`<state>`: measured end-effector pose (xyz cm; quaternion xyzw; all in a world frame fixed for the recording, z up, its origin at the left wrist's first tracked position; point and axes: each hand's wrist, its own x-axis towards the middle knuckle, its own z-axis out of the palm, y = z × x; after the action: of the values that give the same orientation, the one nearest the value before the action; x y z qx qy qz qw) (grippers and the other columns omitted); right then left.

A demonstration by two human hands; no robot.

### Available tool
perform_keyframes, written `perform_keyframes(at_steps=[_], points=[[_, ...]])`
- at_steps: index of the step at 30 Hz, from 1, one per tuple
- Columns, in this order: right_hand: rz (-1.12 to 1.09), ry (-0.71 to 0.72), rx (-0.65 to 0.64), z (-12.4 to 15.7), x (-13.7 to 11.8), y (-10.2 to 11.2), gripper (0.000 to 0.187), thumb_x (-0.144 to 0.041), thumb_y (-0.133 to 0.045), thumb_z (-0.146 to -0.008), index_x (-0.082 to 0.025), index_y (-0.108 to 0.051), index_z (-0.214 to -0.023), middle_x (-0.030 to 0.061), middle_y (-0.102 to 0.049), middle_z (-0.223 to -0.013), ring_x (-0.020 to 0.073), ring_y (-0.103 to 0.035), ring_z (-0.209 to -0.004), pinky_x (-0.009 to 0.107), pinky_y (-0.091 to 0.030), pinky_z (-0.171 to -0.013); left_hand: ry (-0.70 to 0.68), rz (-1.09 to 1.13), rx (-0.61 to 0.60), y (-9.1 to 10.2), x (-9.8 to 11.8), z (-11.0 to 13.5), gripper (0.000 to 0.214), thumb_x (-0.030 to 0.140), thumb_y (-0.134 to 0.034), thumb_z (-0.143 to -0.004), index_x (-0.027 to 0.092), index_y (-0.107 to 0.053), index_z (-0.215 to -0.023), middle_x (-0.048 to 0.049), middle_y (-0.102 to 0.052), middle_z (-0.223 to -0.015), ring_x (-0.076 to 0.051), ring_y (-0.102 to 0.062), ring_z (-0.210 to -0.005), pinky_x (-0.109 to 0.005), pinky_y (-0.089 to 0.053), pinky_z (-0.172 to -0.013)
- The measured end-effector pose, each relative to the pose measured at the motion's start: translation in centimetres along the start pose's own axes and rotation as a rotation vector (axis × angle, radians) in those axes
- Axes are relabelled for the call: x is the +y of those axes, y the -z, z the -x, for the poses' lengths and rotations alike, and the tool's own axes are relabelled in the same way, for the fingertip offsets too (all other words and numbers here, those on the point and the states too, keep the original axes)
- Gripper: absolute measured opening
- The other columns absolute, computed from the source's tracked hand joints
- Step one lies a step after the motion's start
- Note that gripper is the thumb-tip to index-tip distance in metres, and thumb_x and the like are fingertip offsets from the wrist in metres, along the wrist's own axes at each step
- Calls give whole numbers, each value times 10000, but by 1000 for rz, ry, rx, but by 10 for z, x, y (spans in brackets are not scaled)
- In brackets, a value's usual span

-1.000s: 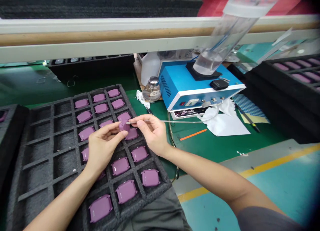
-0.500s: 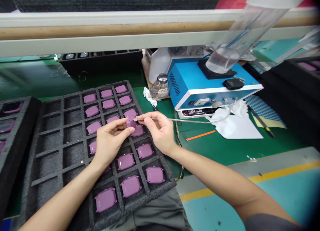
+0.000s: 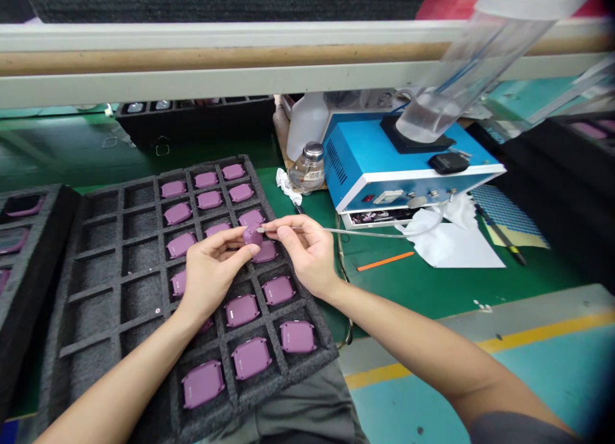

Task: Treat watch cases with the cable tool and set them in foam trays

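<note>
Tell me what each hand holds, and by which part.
Left hand: purple piece, pinched at its edge. Right hand: clear tube, gripped near its tip.

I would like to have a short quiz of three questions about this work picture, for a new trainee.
1. True or false: the left hand holds the orange strip.
2. The clear cylinder stands on top of: A) the foam tray; B) the blue box; C) the white paper.
3. Complete: from the right hand, a thin, clear ____ leads away.

Key: 1. False, it holds a purple piece. 2. B. 3. tube.
</note>
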<state>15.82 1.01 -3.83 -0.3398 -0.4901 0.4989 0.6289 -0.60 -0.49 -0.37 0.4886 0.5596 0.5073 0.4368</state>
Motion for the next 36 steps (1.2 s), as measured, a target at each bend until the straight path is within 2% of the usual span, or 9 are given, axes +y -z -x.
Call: perform_keyframes(at_steps=[14,18,21,23,25,28,30,33,36], points=[[-10,23,1,-1,1,0,183,-393,-694,-943,-217,-723,-983,43,-799,-991,171,-772,-955,347,-640,-926,-15,-8,-16,2,-3,0,438,371,-953,-619,157,-809,-973,-61,-797,-888,-182,-725,-797,-301,-612,-798],[-1,33,-3,-1,2,1,190,-399,-702,-936,-216,-716,-980,44,-802,-986,172,-777,-938,349,-645,-912,-37,-52,-27,-2,-8,-3,407,354,-906,-685,137,-797,-1011,-85,-800,-934,-199,-731,-825,-322,-606,-819],[31,48,17,3,0,3,187,-390,-716,-928,-207,-728,-962,40,-799,-961,162,-776,-900,324,-648,-872,-92,-131,-51,2,0,-3,376,334,-799,-788,111,-771,-1090,-120,-794,-1038,-224,-734,-899,-346,-590,-860],[62,37,59,6,0,6,191,-395,-726,-919,-205,-731,-940,29,-793,-938,154,-775,-882,304,-649,-842,-175,-262,-95,19,15,1,343,290,-694,-862,120,-748,-1156,-120,-778,-1125,-229,-721,-970,-356,-566,-906],[64,10,88,8,2,8,200,-407,-739,-907,-210,-720,-932,14,-786,-920,148,-776,-867,290,-649,-809,-227,-472,-144,50,36,13,340,257,-632,-903,143,-719,-1211,-105,-761,-1160,-220,-702,-996,-351,-543,-925],[50,-15,109,9,5,10,213,-418,-750,-891,-216,-703,-942,-4,-776,-909,137,-770,-838,279,-648,-774,-148,-752,-226,104,62,53,367,275,-611,-934,169,-644,-1284,-79,-736,-1101,-208,-676,-964,-323,-525,-873],[41,-8,124,9,7,11,213,-411,-752,-885,-215,-694,-946,-10,-768,-895,130,-761,-811,271,-644,-745,-41,-872,-307,132,67,86,286,299,-561,-971,188,-645,-1221,-57,-724,-1062,-204,-666,-944,-313,-512,-842],[41,1,128,9,8,13,184,-385,-739,-886,-219,-683,-942,-19,-749,-863,124,-746,-767,265,-638,-704,83,-918,-392,147,57,127,250,299,-471,-1009,191,-652,-1145,-53,-722,-1071,-212,-670,-970,-321,-510,-861],[58,1,147,9,9,14,156,-367,-712,-901,-217,-674,-918,-21,-725,-836,117,-729,-728,258,-630,-681,115,-898,-437,141,44,151,286,288,-425,-1031,192,-661,-1161,-66,-724,-1131,-220,-667,-1045,-341,-504,-933]])
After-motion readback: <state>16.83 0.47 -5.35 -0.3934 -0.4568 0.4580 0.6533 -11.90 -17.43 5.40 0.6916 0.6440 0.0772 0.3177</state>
